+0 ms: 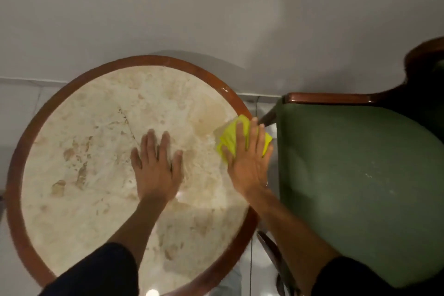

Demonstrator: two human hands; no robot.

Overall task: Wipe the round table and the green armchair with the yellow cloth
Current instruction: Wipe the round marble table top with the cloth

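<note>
One round table [72,175], one green armchair [360,187], one yellow cloth [230,137], and two bare hands: left hand [156,170], right hand [249,163].

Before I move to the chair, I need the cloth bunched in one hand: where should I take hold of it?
Grip the cloth at its far-left corner, coming from above. It lies flat at the table rim under the right hand, and that corner sticks out past the fingertips.
</note>
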